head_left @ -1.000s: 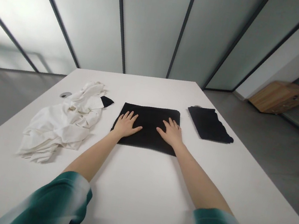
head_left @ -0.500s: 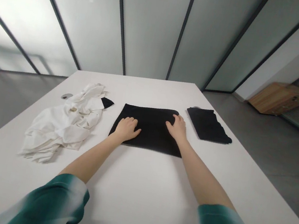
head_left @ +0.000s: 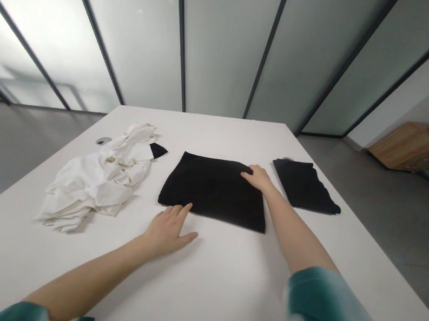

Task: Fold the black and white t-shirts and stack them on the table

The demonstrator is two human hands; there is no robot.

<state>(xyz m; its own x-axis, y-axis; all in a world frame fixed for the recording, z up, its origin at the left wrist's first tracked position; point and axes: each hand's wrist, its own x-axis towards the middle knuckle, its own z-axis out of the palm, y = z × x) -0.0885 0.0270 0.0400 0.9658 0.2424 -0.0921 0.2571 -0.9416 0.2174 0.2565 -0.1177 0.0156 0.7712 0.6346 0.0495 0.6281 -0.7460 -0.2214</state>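
A folded black cloth [head_left: 213, 188] lies flat in the middle of the white table [head_left: 217, 292]. My left hand [head_left: 168, 229] rests flat on the table just in front of the cloth's near left corner, fingers stretched toward its edge. My right hand [head_left: 258, 177] is at the cloth's far right corner, fingers curled on the fabric there. Both forearms are bare, with green and white sleeves near the camera.
A crumpled white garment pile [head_left: 100, 177] with a small black piece [head_left: 157, 150] at its top lies to the left. A second folded black cloth [head_left: 304, 185] sits to the right near the table edge. A wooden cabinet [head_left: 418, 146] stands on the floor at the far right.
My left hand slid off the black cloth toward me onto the bare table. My right hand moved from the cloth's middle to its far right corner and curled there.
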